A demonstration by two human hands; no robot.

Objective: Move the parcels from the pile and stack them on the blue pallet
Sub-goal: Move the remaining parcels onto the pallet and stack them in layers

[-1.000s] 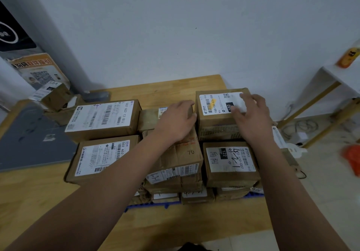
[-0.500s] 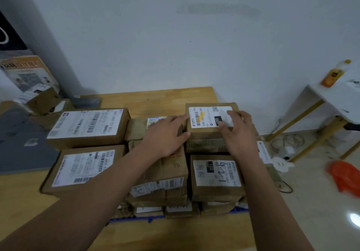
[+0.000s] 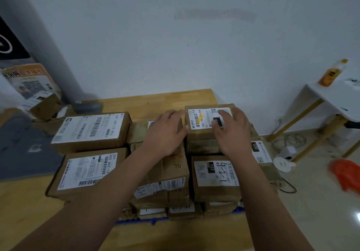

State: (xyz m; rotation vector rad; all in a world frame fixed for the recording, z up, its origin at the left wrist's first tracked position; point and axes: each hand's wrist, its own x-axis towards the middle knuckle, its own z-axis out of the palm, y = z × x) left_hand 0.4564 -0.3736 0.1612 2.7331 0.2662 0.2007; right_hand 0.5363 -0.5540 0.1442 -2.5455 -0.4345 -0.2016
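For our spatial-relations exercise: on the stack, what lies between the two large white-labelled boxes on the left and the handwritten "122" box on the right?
In the head view, a worn brown parcel marked "70" fills that gap, under the left forearm.

We count two hands, the left hand [image 3: 165, 131] and the right hand [image 3: 231, 131]; one blue pallet [image 3: 140, 221]; one orange bottle [image 3: 331, 74]; one white side table [image 3: 331, 98]; and at least eight brown parcels [image 3: 91, 131] around our fingers [image 3: 222, 114], with lower ones partly hidden.
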